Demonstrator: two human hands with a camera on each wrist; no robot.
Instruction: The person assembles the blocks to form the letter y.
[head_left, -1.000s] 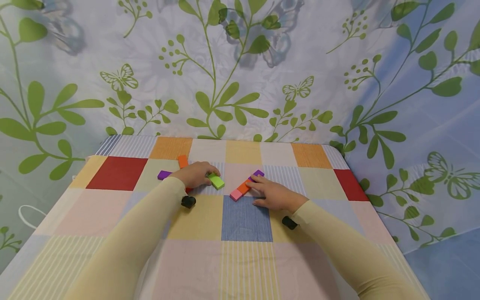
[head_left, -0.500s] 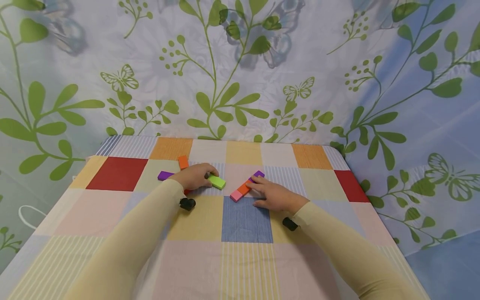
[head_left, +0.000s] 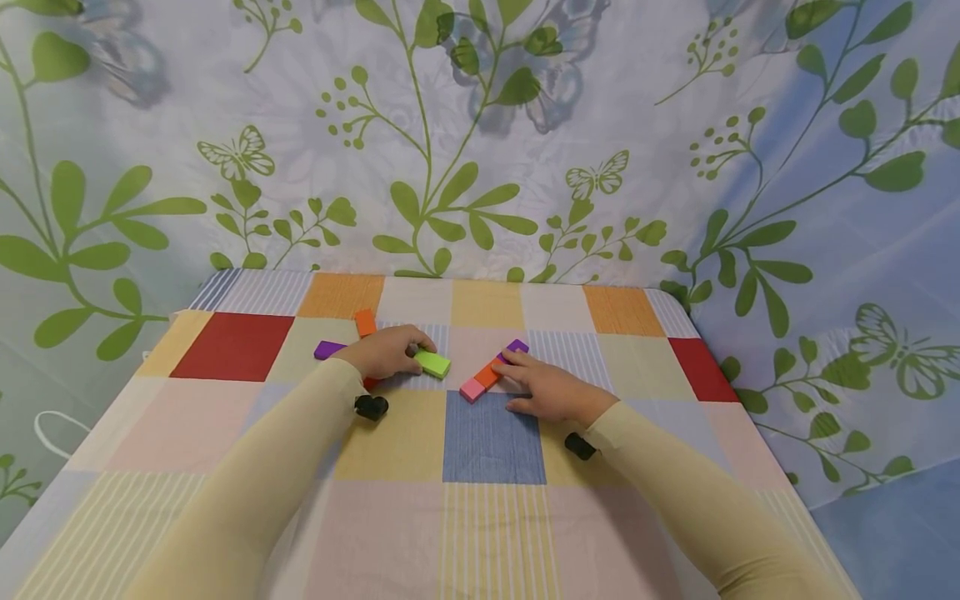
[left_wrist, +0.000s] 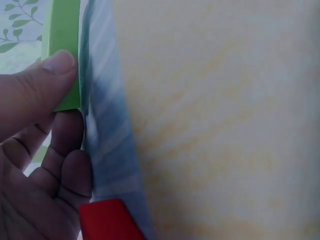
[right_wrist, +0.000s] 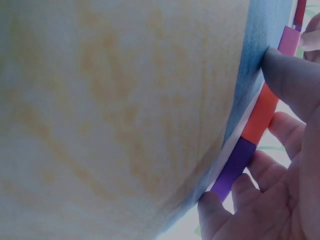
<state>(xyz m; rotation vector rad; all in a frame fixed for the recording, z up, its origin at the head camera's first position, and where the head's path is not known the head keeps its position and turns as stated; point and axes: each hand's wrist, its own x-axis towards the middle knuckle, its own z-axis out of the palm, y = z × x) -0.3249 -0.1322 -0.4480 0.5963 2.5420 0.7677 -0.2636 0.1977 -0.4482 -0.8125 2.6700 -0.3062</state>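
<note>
My left hand pinches the near-left end of a lime green block, thumb on one side, as the left wrist view confirms. To its right, a slanted row of blocks lies on the cloth: pink, orange and purple. Over that row rests my right hand, its loosely spread fingers touching the orange and purple blocks. Behind and beside the left hand lie an orange block and a purple block. A red block, partly hidden in the head view, sits under the left hand.
A patchwork cloth covers the table. Behind it hangs a leaf-patterned curtain, which also runs along the right side. A white cable loop shows past the left edge.
The green block has turned slightly in my left hand's fingers, its long side now closer to level. The right hand and the row of blocks stay where they were.
</note>
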